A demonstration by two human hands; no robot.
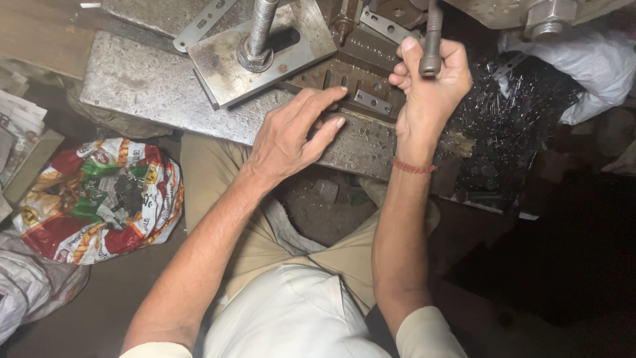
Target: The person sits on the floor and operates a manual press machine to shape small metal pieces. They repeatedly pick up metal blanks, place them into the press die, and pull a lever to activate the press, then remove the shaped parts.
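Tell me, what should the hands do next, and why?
Probably draw the left hand back first: its fingertips sit at the metal strip on the press bed, while the right hand already grips the lever.

The light is warm and dim, and it falls from above onto the metal plate (152,86), which shines a little. The right side sinks into deep black shadow. The picture is slightly soft and grainy.
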